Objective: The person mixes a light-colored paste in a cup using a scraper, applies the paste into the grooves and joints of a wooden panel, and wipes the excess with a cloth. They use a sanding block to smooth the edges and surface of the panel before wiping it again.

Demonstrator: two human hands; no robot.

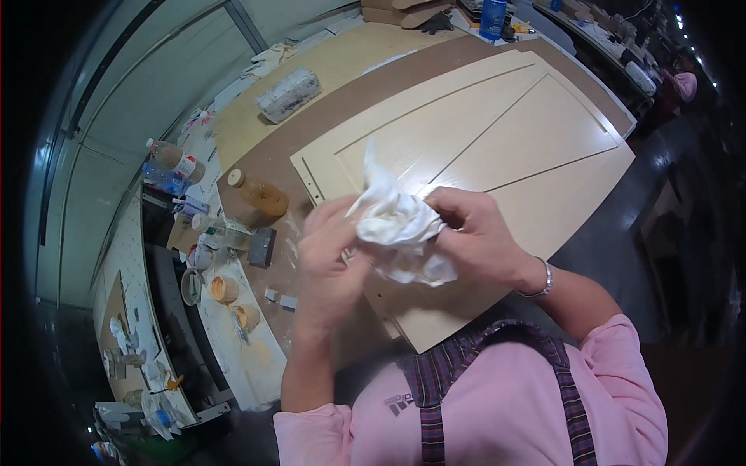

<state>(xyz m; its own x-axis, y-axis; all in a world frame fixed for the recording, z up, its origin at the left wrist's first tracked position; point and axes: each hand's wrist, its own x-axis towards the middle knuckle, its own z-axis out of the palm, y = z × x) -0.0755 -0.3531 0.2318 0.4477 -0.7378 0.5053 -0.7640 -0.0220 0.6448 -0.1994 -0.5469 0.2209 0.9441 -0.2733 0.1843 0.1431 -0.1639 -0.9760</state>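
Note:
A crumpled white cloth [400, 225] is bunched up between my two hands, with one end sticking up. My left hand [334, 245], a little blurred, grips its left side with the fingers partly hidden behind it. On the other side my right hand [482, 233] pinches the cloth between thumb and fingers. Beneath them lies a pale wooden panel [536, 167] with thin grooves, some of them slanting, and small holes along its left edge. The cloth and my hands cover part of its near left area.
Left of the panel stand a bottle of brown liquid [263, 196], a dark block [262, 247] and open orange tubs [224, 290]. Beyond them is a plastic bottle [175, 159]. A wrapped roll-shaped bundle [289, 95] lies at the far left, a blue bottle [493, 19] at the back.

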